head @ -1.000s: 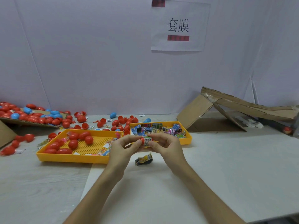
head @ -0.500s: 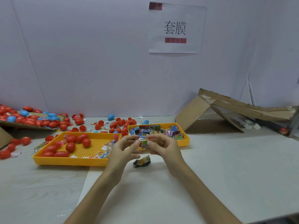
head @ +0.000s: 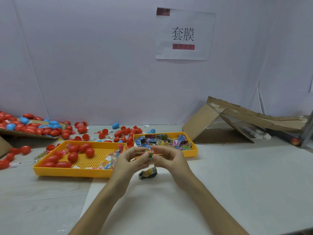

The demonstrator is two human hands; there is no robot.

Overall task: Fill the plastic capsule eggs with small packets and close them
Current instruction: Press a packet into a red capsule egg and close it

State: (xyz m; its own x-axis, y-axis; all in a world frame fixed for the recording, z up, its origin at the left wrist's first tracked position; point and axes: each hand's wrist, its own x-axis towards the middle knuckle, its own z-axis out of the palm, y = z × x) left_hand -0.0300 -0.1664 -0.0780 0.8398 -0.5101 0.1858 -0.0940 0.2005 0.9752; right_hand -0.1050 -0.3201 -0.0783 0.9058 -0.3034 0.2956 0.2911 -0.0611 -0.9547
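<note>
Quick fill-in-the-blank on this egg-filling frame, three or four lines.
Eggs in the egg tray are all ___.
The packet tray stands to the ___ of it.
Scattered eggs behind the trays are red or ___.
The left hand and right hand pinch one egg above a loose ___.
Missing: red; right; blue; packet.

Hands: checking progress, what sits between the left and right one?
Head view: a red capsule egg with a colourful packet, held by the left hand and right hand.

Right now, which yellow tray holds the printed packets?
The smaller yellow tray just behind the right hand; the larger tray by the left hand holds red eggs instead.
</note>
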